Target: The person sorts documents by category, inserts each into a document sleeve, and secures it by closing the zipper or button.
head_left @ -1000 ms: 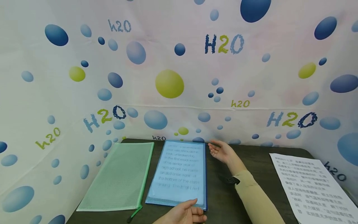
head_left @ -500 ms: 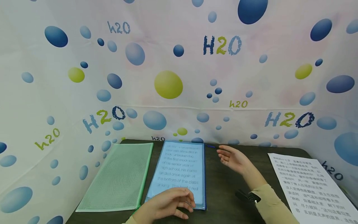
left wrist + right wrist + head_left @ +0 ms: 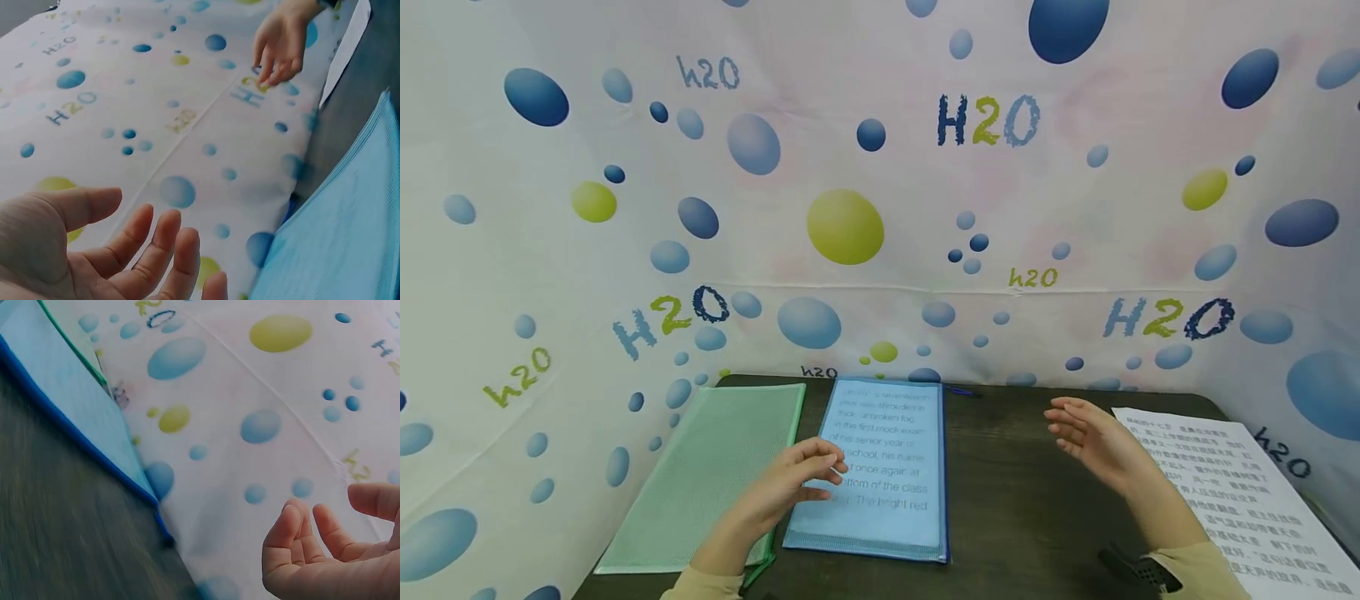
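A blue mesh zipper document pouch [image 3: 887,529] lies flat on the dark table, with a sheet of printed English text showing through it. Its blue zipper pull [image 3: 961,391] sticks out at the far right corner. My left hand [image 3: 790,483] hovers above the left side of this pouch, fingers loosely bent and holding nothing. Over the table between the pouch and the papers, my right hand [image 3: 1097,442] is raised with relaxed fingers, also holding nothing. To the left lies a green mesh zipper pouch [image 3: 715,467], its near right corner partly hidden by my left arm.
White sheets with printed Chinese text [image 3: 1247,492] lie at the right of the table, partly covered by my right forearm. Bare dark table [image 3: 1000,508] shows between pouch and papers. A white curtain [image 3: 925,200] with dots and H2O lettering hangs behind and at the left.
My right hand has moved right, away from the blue pouch's far right corner, uncovering the zipper pull. My left hand has moved up and left from the pouch's near edge. Both pouches stay put.
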Motion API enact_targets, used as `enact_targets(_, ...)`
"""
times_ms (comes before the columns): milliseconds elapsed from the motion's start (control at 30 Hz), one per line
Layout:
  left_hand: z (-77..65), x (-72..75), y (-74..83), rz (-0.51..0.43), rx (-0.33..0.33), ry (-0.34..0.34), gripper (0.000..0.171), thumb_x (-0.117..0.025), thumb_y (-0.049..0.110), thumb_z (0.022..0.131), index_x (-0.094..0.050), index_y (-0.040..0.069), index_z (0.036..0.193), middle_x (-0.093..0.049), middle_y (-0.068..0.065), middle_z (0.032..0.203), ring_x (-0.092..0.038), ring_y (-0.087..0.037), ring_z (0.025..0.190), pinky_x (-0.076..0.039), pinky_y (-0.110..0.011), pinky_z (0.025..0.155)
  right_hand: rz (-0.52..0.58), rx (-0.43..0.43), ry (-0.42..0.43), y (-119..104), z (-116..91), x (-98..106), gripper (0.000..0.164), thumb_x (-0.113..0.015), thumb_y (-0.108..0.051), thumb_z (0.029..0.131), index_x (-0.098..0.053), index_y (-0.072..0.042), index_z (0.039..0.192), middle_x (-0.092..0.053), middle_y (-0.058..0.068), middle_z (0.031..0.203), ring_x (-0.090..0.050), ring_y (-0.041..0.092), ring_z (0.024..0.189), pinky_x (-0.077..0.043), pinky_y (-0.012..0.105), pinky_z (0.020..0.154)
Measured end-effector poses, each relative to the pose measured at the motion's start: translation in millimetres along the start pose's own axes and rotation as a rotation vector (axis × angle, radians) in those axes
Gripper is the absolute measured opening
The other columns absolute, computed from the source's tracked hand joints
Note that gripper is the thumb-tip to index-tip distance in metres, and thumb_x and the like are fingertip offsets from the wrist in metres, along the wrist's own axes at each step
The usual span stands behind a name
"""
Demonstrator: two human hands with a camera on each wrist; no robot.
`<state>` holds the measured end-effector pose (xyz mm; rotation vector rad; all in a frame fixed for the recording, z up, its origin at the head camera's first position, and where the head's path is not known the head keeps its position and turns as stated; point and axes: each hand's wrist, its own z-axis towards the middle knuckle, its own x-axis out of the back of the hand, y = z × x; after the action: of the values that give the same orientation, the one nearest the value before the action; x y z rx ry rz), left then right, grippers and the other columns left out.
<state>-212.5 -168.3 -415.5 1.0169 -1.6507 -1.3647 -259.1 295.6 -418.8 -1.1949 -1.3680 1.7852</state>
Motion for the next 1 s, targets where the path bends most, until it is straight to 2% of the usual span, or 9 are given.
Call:
enact_targets(133, -2.6, 17.3, 3.0, 0.087, -0.027, 0.133, 0.037, -0.057, 0.035, 0.097, -0.056, 0.005, 0.117, -0.063, -0.003, 0.107, -0.060, -0.021, 0.099, -0.051, -0.041, 0.088, -0.060, 0.023, 0.060, -8.1, -19.2, 12.7, 0.029, -0.032, -0.018, 0.108, -0.058, -0.024, 0.118, -0.066, -0.010, 0.109, -0.063, 0.007, 0.096, -0.052, 0.025, 0.081)
enact_targets(300, -4.7, 33.1, 4.0, 0.232, -0.042, 0.309, 0.038, -0.060, 0.034, 0.096, -0.058, 0.004, 0.119, -0.064, -0.007, 0.110, -0.060, -0.020, 0.100, -0.049, -0.041, 0.088, -0.177, 0.029, 0.195, -14.4, -40.5, 32.6, 0.024, -0.037, -0.021, 0.107, -0.057, -0.028, 0.116, -0.064, -0.014, 0.108, -0.061, 0.006, 0.095, -0.051, 0.023, 0.079)
enact_targets(467, -6.8, 44.2, 0.1, 0.501, -0.061, 0.441, 0.032, -0.060, 0.030, 0.097, -0.060, 0.007, 0.119, -0.065, -0.009, 0.115, -0.059, -0.023, 0.105, -0.049, -0.037, 0.085, -0.230, 0.058, 0.274, -16.4, -60.5, 56.2, 0.024, -0.037, -0.020, 0.107, -0.057, -0.029, 0.115, -0.063, -0.016, 0.105, -0.061, 0.004, 0.094, -0.051, 0.021, 0.077)
enact_targets(700, -2.8, 52.8, -12.1, 0.886, -0.114, 0.538, 0.031, -0.064, 0.025, 0.093, -0.064, 0.003, 0.116, -0.066, -0.015, 0.115, -0.061, -0.034, 0.108, -0.051, -0.050, 0.089, -0.317, 0.085, 0.375, -20.6, -85.2, 82.5, 0.022, -0.040, -0.016, 0.106, -0.055, -0.030, 0.115, -0.061, -0.020, 0.103, -0.060, -0.001, 0.091, -0.050, 0.018, 0.072)
enact_targets(767, -0.4, 53.4, -16.0, 0.993, -0.138, 0.565, 0.033, -0.067, 0.026, 0.091, -0.065, 0.003, 0.115, -0.067, -0.016, 0.114, -0.062, -0.036, 0.107, -0.050, -0.053, 0.087, -0.379, 0.091, 0.424, -22.5, -90.9, 88.2, 0.020, -0.042, -0.017, 0.105, -0.054, -0.031, 0.114, -0.058, -0.023, 0.103, -0.059, -0.004, 0.089, -0.049, 0.017, 0.069)
enact_targets(867, 1.7, 53.9, -22.5, 1.151, -0.152, 0.598, 0.034, -0.070, 0.032, 0.089, -0.066, 0.008, 0.112, -0.068, -0.013, 0.112, -0.062, -0.038, 0.104, -0.049, -0.057, 0.083, -0.587, 0.082, 0.518, -24.8, -96.3, 95.5, 0.015, -0.044, -0.023, 0.104, -0.049, -0.034, 0.114, -0.051, -0.029, 0.101, -0.054, -0.011, 0.085, -0.047, 0.015, 0.066)
enact_targets(967, 1.1, 54.5, -29.3, 1.267, -0.153, 0.599, 0.033, -0.072, 0.038, 0.086, -0.066, 0.012, 0.105, -0.067, -0.010, 0.106, -0.060, -0.037, 0.099, -0.047, -0.060, 0.082, -0.799, 0.044, 0.629, -26.7, -99.7, 102.1, 0.016, -0.045, -0.030, 0.104, -0.045, -0.028, 0.120, -0.043, -0.031, 0.099, -0.048, -0.019, 0.082, -0.046, 0.014, 0.064)
enact_targets(1000, 1.0, 55.1, -31.8, 1.299, -0.146, 0.593, 0.032, -0.073, 0.041, 0.085, -0.066, 0.014, 0.102, -0.066, -0.009, 0.104, -0.059, -0.035, 0.096, -0.046, -0.059, 0.082, -0.870, 0.019, 0.663, -27.2, -100.6, 104.2, 0.025, -0.045, -0.033, 0.103, -0.044, -0.021, 0.126, -0.046, -0.024, 0.103, -0.044, -0.021, 0.080, -0.045, 0.013, 0.063)
